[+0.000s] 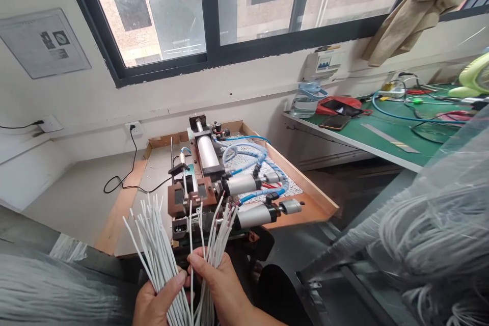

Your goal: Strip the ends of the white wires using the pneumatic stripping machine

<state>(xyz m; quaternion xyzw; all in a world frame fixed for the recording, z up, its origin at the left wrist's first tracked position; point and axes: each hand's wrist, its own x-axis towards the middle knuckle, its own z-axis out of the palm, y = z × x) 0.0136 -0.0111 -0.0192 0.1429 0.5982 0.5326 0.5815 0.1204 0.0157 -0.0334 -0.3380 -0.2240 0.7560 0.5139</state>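
My left hand (162,295) is closed round a thick bunch of white cables (155,239), their cut ends fanned upward. A smaller bunch of white cables (219,239) is gripped in my right hand (216,277), thumb pressed against them. One single cable (191,244) stands apart between the two bunches, near my right fingertips. Both hands are close together at the bottom middle. Just beyond the cable tips sits a pneumatic machine (208,153) with silver cylinders and blue air hoses. The lower ends of the cables run out of view.
A wooden-edged tray (298,173) surrounds the machine, with small scraps inside. Plastic-wrapped cable bundles (420,244) stand at right, more wrapped cables (57,285) at lower left. On the green table (382,135) are a water jug (305,101), phones, a steel ruler (389,137) and hoses.
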